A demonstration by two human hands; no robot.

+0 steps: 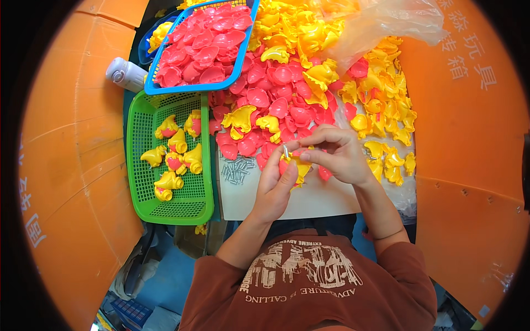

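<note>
Over the front of the white tabletop, my left hand (276, 185) grips a yellow plastic toy piece (301, 171) with some pink showing in it. A small silver metal pin (286, 152) stands up by the left fingertips, at the toy's upper edge. From the right, my right hand (341, 155) is closed, thumb and fingers pinched at the same toy's top edge. Whether a smaller part sits between those fingers is hidden. Just left of my left hand lies a heap of silver metal pins (236, 171).
A green basket (207, 190) at left holds several yellow-and-pink toys. Behind it, a blue-rimmed basket (240, 74) is full of pink shells. Loose pink shells (281, 74) and yellow shells (386, 110) cover the table. A white bottle (126, 74), plastic bag (381, 25) and orange panels (469, 138) flank them.
</note>
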